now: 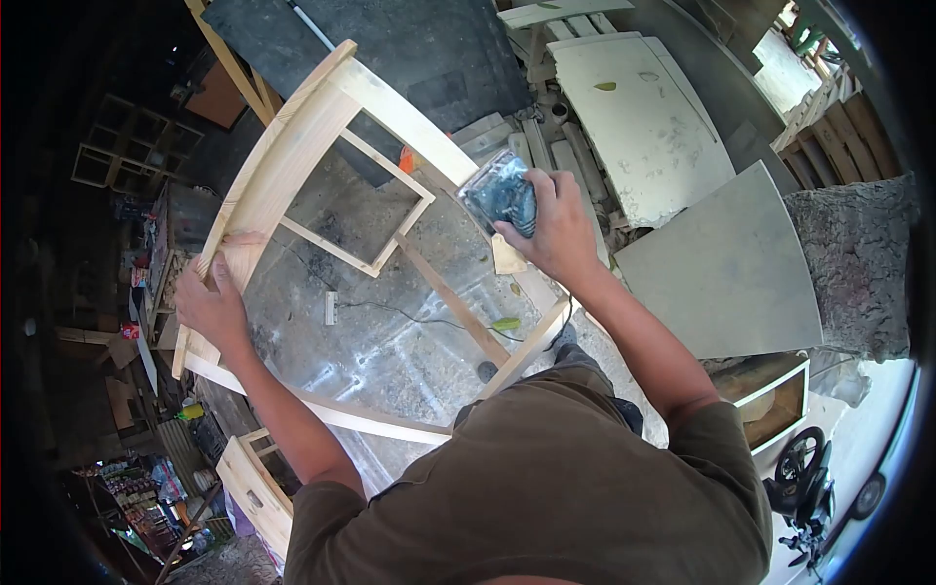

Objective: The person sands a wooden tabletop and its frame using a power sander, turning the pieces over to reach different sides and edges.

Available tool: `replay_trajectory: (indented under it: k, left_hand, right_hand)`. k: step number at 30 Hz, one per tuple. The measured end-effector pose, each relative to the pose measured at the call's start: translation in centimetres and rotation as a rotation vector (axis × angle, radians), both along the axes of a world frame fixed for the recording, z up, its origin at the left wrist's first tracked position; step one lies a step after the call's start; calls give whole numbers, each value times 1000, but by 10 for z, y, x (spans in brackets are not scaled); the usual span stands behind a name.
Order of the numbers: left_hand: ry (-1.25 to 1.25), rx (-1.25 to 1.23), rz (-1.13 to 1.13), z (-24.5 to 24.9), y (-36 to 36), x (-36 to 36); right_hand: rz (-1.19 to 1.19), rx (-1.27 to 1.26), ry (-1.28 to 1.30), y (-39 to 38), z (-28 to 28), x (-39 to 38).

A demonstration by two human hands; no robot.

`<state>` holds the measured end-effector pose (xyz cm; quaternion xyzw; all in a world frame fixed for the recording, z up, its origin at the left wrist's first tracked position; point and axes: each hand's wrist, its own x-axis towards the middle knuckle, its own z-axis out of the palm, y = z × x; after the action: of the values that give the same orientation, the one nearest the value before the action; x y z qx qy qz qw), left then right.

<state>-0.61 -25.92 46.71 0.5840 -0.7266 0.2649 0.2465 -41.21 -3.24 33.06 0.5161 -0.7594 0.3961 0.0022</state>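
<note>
A pale wooden frame (292, 166) stands in front of me, with open space between its rails and legs. My left hand (212, 304) grips the board on its left side, fingers curled over the edge. In my right hand (564, 226) is a blue, dusty power sander (502, 193), held by its rounded body. Its flat pad rests against the frame's right rail (414, 117); the contact face is hidden. A thin cord (414, 317) runs across the floor below.
Under the frame lies a dusty concrete floor (370, 361) with a green leaf (506, 324). Pale panels (639, 117) and a grey board (726, 268) are at the right. A drawer-like wooden piece (255, 492) sits lower left, and a motorbike (804, 478) lower right.
</note>
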Motion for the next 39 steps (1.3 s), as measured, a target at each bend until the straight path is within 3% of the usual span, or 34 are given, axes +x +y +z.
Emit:
replay_trajectory:
  k: [3, 4, 6, 9, 13, 17, 21, 23, 26, 29, 30, 33, 36, 39]
  left_hand:
    - [1, -218, -92, -7, -10, -11]
    - [17, -262, -113, -3, 4, -47]
    - [-124, -312, -408, -4, 11, -106]
    - [-241, -117, -775, -24, 14, -207]
    - [-363, -36, -767, -92, -7, -293]
    - [-428, 25, -624, -129, 32, -305]
    - [-539, 256, -692, -226, 116, -285]
    - [-706, 480, -904, -266, 155, -270]
    - [-691, 773, -1306, -279, 174, -249]
    - [-366, 625, -1121, -173, 129, -231]
    - [-240, 356, -1021, -121, 102, -210]
    - [-61, -133, -362, 3, 35, -102]
    - [-142, 141, 235, 39, 1, 42]
    - [-9, 121, 28, 33, -15, 117]
  right_hand:
    - [-74, 53, -81, 56, -65, 0]
    - [-116, 73, -132, 76, -87, 3]
    - [-200, 112, -231, 112, -132, 7]
    - [-375, 170, -418, 162, -193, 18]
    - [-721, 124, -637, 197, -274, 18]
    - [-813, 103, -901, 202, -290, 6]
    - [-730, 121, -803, 201, -278, 40]
    - [-766, 120, -830, 197, -268, 40]
    - [-734, 3, -834, 177, -265, 22]
    - [-585, -7, -607, 132, -205, 8]
    - [-540, -15, -551, 118, -188, 7]
    - [-396, -29, -450, 69, -113, 8]
    - [-248, -82, -321, 5, -43, 11]
    - [-144, -132, -190, -62, 26, 18]
